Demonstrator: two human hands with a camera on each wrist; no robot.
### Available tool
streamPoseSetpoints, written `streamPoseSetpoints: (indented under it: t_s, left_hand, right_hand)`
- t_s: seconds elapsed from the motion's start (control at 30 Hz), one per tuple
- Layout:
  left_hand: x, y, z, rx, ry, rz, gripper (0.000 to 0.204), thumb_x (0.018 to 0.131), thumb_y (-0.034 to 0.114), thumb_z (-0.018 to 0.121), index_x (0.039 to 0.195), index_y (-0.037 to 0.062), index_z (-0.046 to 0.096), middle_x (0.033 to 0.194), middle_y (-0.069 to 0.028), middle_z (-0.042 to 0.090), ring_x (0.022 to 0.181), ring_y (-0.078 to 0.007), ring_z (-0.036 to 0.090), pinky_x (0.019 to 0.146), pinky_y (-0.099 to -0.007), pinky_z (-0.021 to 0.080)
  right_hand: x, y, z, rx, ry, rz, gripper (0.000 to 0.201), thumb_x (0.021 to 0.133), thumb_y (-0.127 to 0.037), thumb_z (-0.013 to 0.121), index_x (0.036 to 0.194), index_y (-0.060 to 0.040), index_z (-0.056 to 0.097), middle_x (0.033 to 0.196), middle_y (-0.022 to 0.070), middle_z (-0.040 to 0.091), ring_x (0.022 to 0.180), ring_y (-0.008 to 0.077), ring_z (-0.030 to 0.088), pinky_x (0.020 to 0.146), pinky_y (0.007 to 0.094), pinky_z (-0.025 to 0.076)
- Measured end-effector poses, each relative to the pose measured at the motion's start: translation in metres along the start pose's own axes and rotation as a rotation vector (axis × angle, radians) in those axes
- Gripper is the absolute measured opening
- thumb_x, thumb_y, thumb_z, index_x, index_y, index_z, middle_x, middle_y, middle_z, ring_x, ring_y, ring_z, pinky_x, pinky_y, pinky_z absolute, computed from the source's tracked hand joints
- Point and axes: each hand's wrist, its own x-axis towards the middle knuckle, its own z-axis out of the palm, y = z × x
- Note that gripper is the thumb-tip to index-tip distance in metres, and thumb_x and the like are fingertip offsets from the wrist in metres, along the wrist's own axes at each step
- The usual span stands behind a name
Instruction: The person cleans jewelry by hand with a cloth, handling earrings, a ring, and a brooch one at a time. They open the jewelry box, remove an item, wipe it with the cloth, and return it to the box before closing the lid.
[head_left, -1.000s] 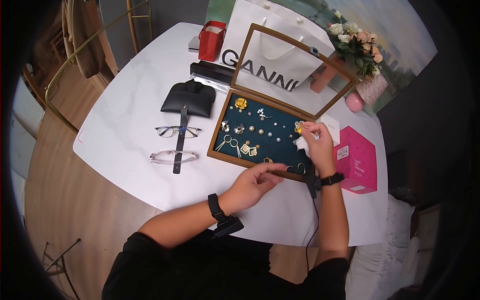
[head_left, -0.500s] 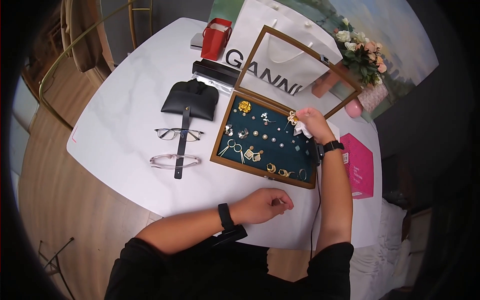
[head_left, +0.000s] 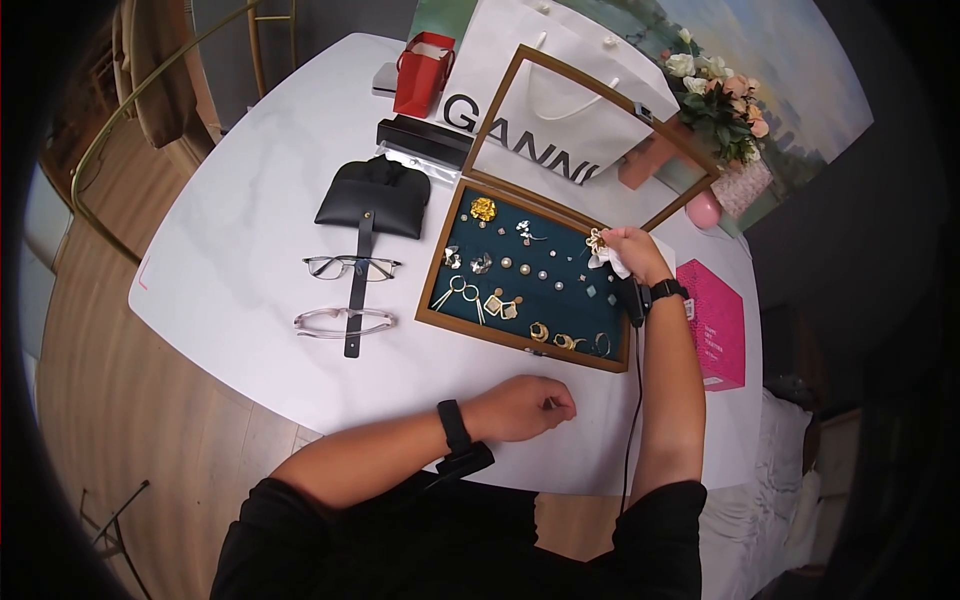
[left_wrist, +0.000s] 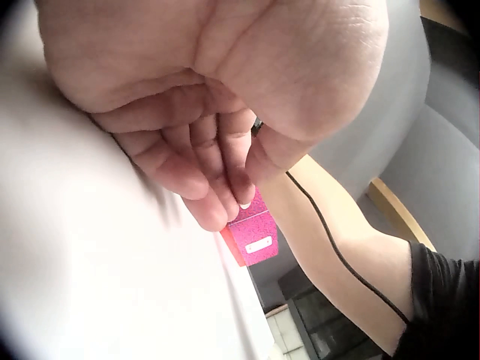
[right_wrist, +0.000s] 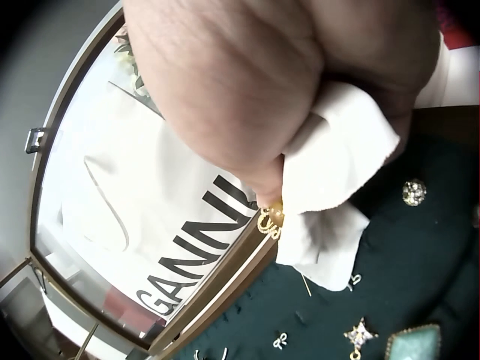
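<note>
My right hand [head_left: 640,254] is over the far right part of the jewelry box [head_left: 478,322], pinching a gold flower-shaped jewelry piece [head_left: 596,241] together with a white cloth [right_wrist: 334,161]. In the right wrist view the piece's gold loops [right_wrist: 268,223] show beside the thumb, and a thin pin [right_wrist: 306,284] points down below the cloth. My left hand [head_left: 522,408] rests on the white table in front of the box, fingers loosely curled and holding nothing. Earrings and a gold flower [head_left: 483,209] sit in rows on the box's dark green lining [head_left: 560,225].
The box's glass lid [head_left: 520,60] stands raised against a white paper bag [head_left: 490,40]. Two pairs of glasses [head_left: 352,267] and a black pouch [head_left: 372,200] lie left of it. A pink box [head_left: 715,325] stands right, near flowers [head_left: 725,105]; a red bag [head_left: 423,75] is behind.
My left hand has drawn back from the box's front edge to the table. My right hand has shifted towards the lid hinge, still holding the flower piece and cloth.
</note>
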Motion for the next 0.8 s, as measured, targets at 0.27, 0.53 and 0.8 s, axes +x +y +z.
streamPoseSetpoints:
  t_s: [0.27,0.53,0.8]
  left_hand:
    - [0.002,0.007,-0.005,0.061,-0.034,-0.041,0.020,0.109,0.014,0.068,0.122,0.0022,0.077,0.109,-0.0069,0.079,0.098,-0.0152,0.075,0.091,-0.0318,0.059]
    - [0.008,0.003,-0.009,0.038,-0.050,-0.052,0.019,0.109,0.013,0.068,0.121,0.0014,0.077,0.109,-0.0067,0.079,0.097,-0.0148,0.075,0.091,-0.0316,0.059]
    - [0.009,0.001,-0.010,0.068,-0.056,-0.045,0.019,0.109,0.015,0.068,0.120,0.0016,0.077,0.107,-0.0064,0.079,0.096,-0.0149,0.075,0.090,-0.0318,0.060]
  right_hand:
    - [-0.007,0.006,-0.009,-0.276,0.055,-0.120,0.017,0.095,-0.016,0.084,0.103,-0.0032,0.076,0.092,0.0068,0.078,0.083,0.0165,0.072,0.075,0.0323,0.058]
    - [-0.023,-0.021,0.000,-0.801,0.195,-0.138,0.026,0.085,-0.022,0.091,0.098,-0.0062,0.076,0.093,0.0181,0.078,0.088,0.0347,0.076,0.082,0.0431,0.059]
    - [-0.038,-0.045,0.011,-0.933,0.107,0.020,0.036,0.085,-0.035,0.092,0.096,-0.0027,0.079,0.097,0.0217,0.080,0.095,0.0390,0.077,0.088,0.0453,0.059]
